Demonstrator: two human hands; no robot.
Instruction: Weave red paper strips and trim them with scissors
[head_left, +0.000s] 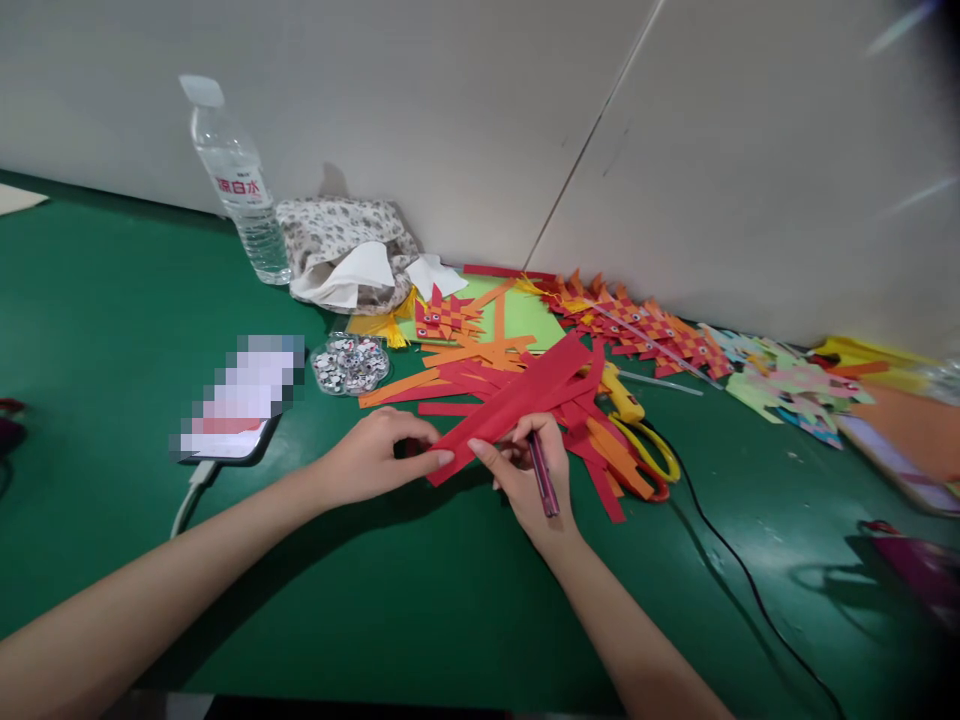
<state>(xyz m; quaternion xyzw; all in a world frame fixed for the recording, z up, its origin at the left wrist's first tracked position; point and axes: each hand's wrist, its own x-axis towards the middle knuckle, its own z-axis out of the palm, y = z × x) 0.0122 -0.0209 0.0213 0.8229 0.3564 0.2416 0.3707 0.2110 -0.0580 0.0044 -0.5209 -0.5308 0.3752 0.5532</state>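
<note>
A long red paper strip (517, 400) slants up to the right above the table, held at its lower end. My left hand (386, 455) pinches its lower left corner between thumb and fingers. My right hand (532, 475) is closed on the strip's lower edge, thumb on top, with a dark pen (543, 475) also lying in its grip. Behind and beneath the strip is a loose pile of red and orange paper strips (607, 455). A woven red and orange paper fish (450, 318) lies beyond.
A water bottle (240, 190), a tissue pouch (337, 235), a charging phone (247, 400) and a case of googly eyes (350, 364) are at left. Rightward are a yellow glue gun (624, 395), scissors (666, 455), a black cable (739, 560) and more woven fish (652, 330).
</note>
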